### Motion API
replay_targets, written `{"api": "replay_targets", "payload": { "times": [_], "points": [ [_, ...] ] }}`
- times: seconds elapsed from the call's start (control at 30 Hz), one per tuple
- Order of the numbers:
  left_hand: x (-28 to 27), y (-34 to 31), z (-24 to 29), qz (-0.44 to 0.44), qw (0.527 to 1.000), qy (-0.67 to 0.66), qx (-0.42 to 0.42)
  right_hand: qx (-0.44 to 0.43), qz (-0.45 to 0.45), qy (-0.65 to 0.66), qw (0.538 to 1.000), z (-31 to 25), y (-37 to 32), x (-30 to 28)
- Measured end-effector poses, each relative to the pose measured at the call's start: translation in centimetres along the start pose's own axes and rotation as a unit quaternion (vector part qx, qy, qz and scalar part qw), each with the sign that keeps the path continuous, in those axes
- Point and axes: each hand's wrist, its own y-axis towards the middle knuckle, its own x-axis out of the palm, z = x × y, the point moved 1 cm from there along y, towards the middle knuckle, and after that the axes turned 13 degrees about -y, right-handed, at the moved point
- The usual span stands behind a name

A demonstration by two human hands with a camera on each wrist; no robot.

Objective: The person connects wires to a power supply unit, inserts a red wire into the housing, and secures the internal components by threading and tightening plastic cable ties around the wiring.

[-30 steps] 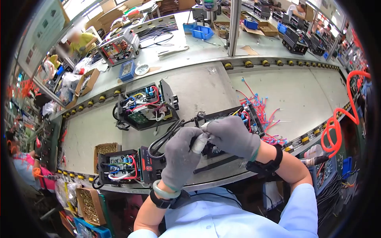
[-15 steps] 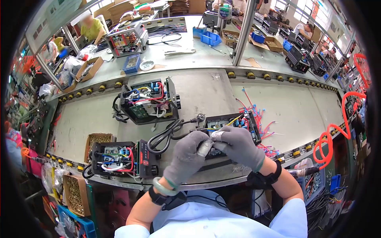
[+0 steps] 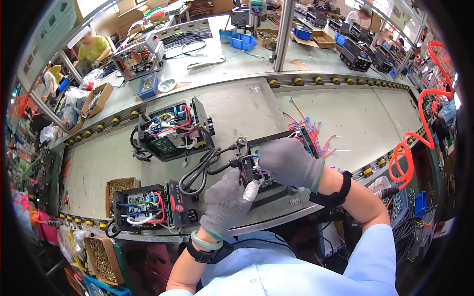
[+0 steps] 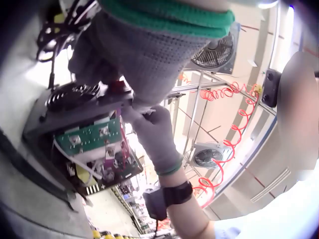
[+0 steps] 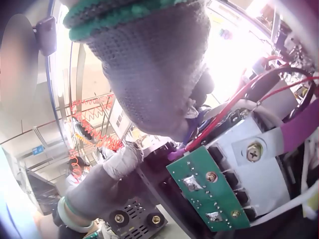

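Both hands wear grey knit gloves and work at an open black machine chassis [image 3: 256, 143] with wires and a green circuit board [image 5: 204, 184] inside. My left hand [image 3: 227, 202] grips the chassis's end panel [image 3: 247, 167], its white-taped thumb along the panel's top edge. Over the open top, my right hand [image 3: 291, 160] bends its fingers down behind the panel. In the right wrist view its fingertips hold purple and red wires [image 5: 199, 142] close to the panel; the glove hides part of the grip. A black power cable [image 3: 197, 167] runs from the panel leftward.
Another open machine [image 3: 180, 204] stands at the left front, a third [image 3: 173, 126] behind it. A carton of screws [image 3: 121, 187] sits farther left. Loose red wires [image 3: 311, 130] lie beyond the chassis. An orange coiled hose [image 3: 427, 118] hangs at the right. Rollers [image 3: 298, 81] line the conveyor's far edge.
My hands were together at the fingertips over the chassis and have parted. The left has come onto the end panel; the right has turned its fingers down into the chassis.
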Motion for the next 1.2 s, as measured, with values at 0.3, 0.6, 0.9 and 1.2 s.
{"api": "replay_targets", "payload": {
  "times": [0.3, 0.6, 0.9, 1.2],
  "points": [
    [-0.2, 0.8, -0.3, -0.037, 0.998, 0.032, 0.039, -0.011, -0.068, 0.004, 0.998, 0.8, 0.1, -0.6],
    [0.0, 1.1, -0.9, -0.057, 0.998, 0.019, 0.022, -0.043, -0.012, 0.052, 0.998, 1.5, -0.1, 0.2],
    [0.6, 1.3, -0.9, -0.038, 0.997, 0.053, 0.037, -0.039, 0.038, 0.065, 0.996, 1.2, -0.4, 1.1],
    [1.0, 1.1, 0.0, -0.025, 0.996, 0.08, 0.023, -0.064, 0.01, 0.075, 0.995, 0.4, 0.4, 1.6]
  ]
}}
